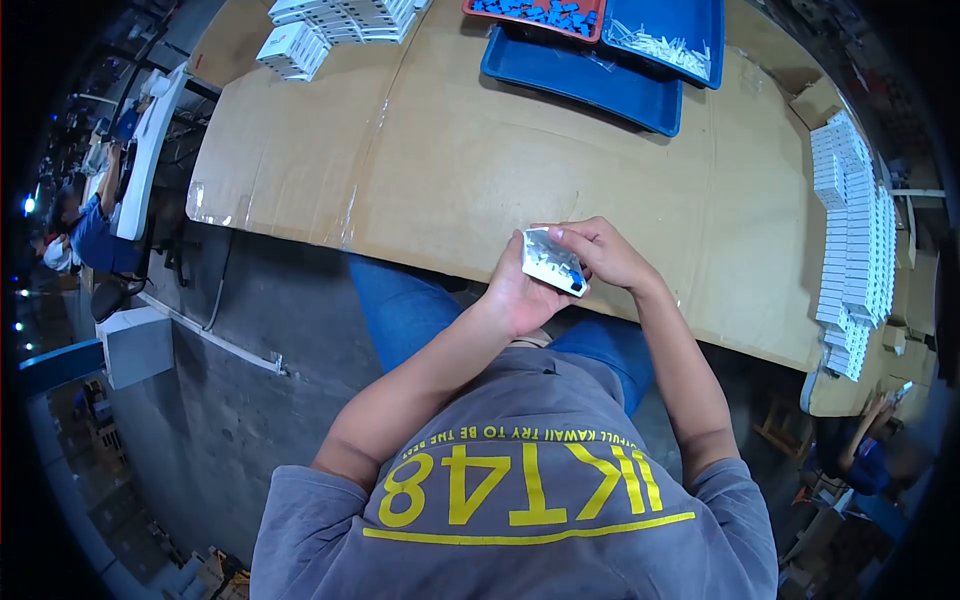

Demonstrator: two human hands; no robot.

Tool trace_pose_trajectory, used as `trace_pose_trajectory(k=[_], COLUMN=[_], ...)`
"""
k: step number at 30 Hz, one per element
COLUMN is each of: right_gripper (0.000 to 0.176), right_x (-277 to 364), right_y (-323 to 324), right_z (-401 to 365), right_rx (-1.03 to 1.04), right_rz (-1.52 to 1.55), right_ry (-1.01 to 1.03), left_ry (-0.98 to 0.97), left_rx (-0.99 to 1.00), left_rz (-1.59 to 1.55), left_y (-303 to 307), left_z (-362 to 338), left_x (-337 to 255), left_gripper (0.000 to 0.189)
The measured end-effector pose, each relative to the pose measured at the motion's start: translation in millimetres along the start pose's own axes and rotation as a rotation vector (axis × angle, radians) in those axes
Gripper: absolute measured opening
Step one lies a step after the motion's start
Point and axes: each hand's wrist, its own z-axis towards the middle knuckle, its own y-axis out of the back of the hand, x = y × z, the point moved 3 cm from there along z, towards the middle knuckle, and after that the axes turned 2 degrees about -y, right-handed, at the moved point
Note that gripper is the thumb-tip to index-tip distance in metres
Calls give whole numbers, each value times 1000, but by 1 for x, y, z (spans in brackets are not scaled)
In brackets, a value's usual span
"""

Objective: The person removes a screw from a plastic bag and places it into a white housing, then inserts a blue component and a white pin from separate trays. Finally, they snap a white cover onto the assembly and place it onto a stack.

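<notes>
A small white plastic housing (552, 264) is held up over the table's near edge, its open face towards me. Inside it are small white parts and a blue piece (577, 284) at the lower right corner. My left hand (517, 297) cradles the housing from below and the left side, fingers wrapped behind it. My right hand (612, 258) grips its right and upper edge, with the thumb and fingers bent onto the face. Whether the right fingertips also pinch a small part cannot be made out.
On the cardboard-covered table (450, 150) stand a red tray (540, 32) of blue pieces, a blue tray (716, 40) of white sticks and a lower blue tray (580, 88). Stacked white housings (340, 22) stand at the far left, and more stacks (852, 250) at the right. Other people sit at both sides.
</notes>
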Motion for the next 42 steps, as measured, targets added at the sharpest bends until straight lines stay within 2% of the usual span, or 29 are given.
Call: trace_pose_trajectory(k=[9, 12, 15, 37, 42], right_gripper=[49, 54, 56, 57, 57], right_x=[-14, -11, -10, -10, -11], right_y=[1, 0, -2, -3, 0], right_z=[9, 10, 10, 13, 14], right_rx=[-4, 3, -3, 4, 40], right_rz=[5, -5, -16, -39, -64], right_ry=[-55, -47, -36, -20, -93], left_ry=[54, 99, 85, 119, 123], left_rx=[-27, 4, -14, -49, -34], left_rz=[-16, -29, -37, -23, -14], left_y=[15, 22, 21, 20, 20], left_z=[13, 18, 17, 18, 16], left_x=[-3, -5, -5, -8, -9], left_gripper=[53, 66, 50, 50, 50])
